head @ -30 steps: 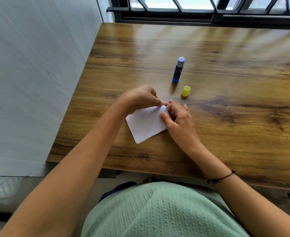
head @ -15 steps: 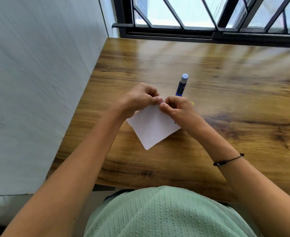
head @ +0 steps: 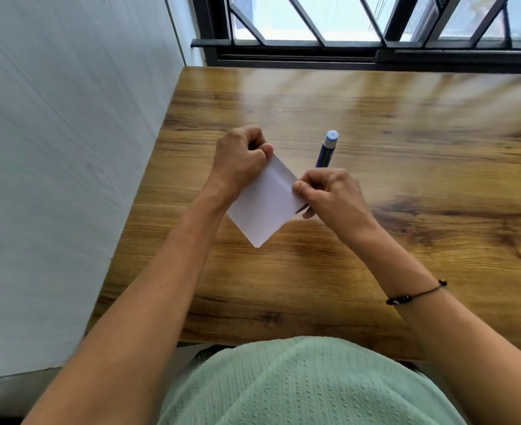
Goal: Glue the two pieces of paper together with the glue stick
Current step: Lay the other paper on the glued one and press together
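Both hands' fingers pinch the white paper (head: 265,204): left hand (head: 240,157), right hand (head: 329,194).

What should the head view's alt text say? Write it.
Two bare hands, left hand and right hand, pinch opposite corners of a white paper above a wooden table; an uncapped glue stick stands behind.

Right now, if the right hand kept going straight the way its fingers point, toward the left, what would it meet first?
Probably the left hand, which pinches the opposite corner of the paper that the right hand also grips. Depth is unclear, but both hands look level.
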### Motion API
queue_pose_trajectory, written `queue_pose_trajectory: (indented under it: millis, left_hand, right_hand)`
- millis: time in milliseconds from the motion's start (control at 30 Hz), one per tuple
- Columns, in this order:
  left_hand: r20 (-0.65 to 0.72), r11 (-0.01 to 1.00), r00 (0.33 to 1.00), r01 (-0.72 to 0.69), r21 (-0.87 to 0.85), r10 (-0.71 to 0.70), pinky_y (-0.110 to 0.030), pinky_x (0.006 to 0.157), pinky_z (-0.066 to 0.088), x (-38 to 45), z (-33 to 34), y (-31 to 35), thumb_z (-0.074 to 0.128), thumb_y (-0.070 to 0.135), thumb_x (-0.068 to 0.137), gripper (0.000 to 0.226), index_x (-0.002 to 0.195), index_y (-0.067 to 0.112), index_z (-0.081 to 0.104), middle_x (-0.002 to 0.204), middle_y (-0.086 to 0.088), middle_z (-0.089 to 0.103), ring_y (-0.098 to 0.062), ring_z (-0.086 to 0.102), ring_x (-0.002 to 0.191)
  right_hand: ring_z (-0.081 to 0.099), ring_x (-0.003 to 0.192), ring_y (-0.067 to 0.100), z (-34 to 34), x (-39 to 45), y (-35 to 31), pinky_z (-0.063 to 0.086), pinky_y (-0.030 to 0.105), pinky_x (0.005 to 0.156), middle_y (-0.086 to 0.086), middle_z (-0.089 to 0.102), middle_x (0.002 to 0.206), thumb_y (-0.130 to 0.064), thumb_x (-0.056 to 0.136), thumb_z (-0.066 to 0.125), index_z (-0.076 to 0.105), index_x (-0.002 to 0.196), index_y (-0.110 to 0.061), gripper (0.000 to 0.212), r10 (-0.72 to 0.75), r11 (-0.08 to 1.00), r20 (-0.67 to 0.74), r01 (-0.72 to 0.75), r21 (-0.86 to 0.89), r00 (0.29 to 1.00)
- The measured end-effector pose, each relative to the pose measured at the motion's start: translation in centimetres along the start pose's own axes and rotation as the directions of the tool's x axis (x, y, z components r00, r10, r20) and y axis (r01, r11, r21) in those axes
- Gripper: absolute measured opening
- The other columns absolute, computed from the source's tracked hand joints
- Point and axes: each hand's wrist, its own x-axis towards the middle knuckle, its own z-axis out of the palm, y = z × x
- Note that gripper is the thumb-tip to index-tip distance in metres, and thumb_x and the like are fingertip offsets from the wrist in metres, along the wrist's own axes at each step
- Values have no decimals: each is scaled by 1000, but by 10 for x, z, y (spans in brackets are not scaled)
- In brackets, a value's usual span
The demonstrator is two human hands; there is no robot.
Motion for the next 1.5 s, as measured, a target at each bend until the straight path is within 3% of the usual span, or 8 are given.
queue_pose_trajectory:
  millis: [267, 400, 567, 700, 867, 1067, 1333, 1500]
  left_hand:
    - [-37, 993, 996, 80, -83, -84, -27, 56, 34, -3, -8, -19, 52, 18, 82, 22, 61, 17, 45, 61, 6, 45, -9, 41, 60]
    - [100, 991, 987, 127, -48, -122, -29, 60, 41, -7, -18, -25, 55, 21, 85, 17, 69, 16, 51, 66, 4, 49, -11, 45, 64]
    - [285, 937, 940, -259, 234, 188, -15, 61, 39, -9, -30, 3, 59, 27, 85, 13, 91, 16, 61, 80, 6, 56, -3, 51, 72]
    - [429, 850, 864, -418, 320, 264, -19, 59, 39, -11, -20, 29, 57, 25, 86, 11, 87, 15, 62, 80, 2, 58, -12, 51, 72]
    - [375, 862, 875, -422, 280, 306, -25, 58, 40, -14, -18, 32, 55, 19, 88, 8, 82, 14, 58, 78, -2, 55, -15, 49, 70]
    - [181, 885, 917, -392, 253, 354, -21, 57, 39, -19, -16, 35, 56, 14, 85, 9, 83, 7, 62, 75, -3, 56, -14, 49, 65]
    - [-12, 950, 967, -246, 190, 253, -20, 54, 34, -14, -27, 24, 52, 14, 87, 15, 82, 4, 61, 76, -6, 55, -17, 47, 70]
    - [-11, 966, 979, -200, 165, 205, -22, 54, 33, -17, -22, 19, 53, 15, 87, 15, 75, 8, 59, 68, -1, 51, -14, 45, 64]
  right_hand:
    - [69, 60, 18, 4, -2, 8, 55, 26, 56, 10, 69, 68, -12, 86, 59, 62, 69, -10, 18, 80, 958, -91, -52, 281, 993]
    - [67, 61, 16, 4, 5, 7, 56, 28, 59, 8, 67, 68, -12, 85, 59, 60, 67, -11, 19, 77, 952, -130, -34, 305, 988]
    - [64, 62, 20, -7, 14, 2, 58, 35, 64, 8, 64, 66, -8, 84, 58, 60, 67, -9, 17, -26, 984, 11, 24, 175, 1000]
    - [64, 66, 22, -15, 22, -7, 56, 30, 64, 17, 65, 73, -11, 85, 61, 62, 78, 0, 13, -115, 984, 80, 103, 144, 990]
    - [62, 64, 22, -17, 22, -14, 55, 32, 60, 14, 63, 70, -13, 84, 64, 62, 78, 5, 18, -120, 973, 37, 110, 203, 992]
    - [63, 67, 28, -13, 19, -12, 56, 44, 65, 19, 60, 70, -10, 83, 59, 59, 66, -5, 18, -89, 987, 63, 80, 143, 994]
    - [68, 63, 24, -11, -19, 19, 57, 35, 62, 14, 69, 70, -5, 87, 57, 62, 69, -10, 19, 45, 963, 161, -86, 256, 986]
    - [68, 66, 22, -2, -24, 22, 58, 30, 62, 12, 69, 75, -8, 90, 54, 62, 79, -6, 14, 81, 922, 62, -98, 374, 995]
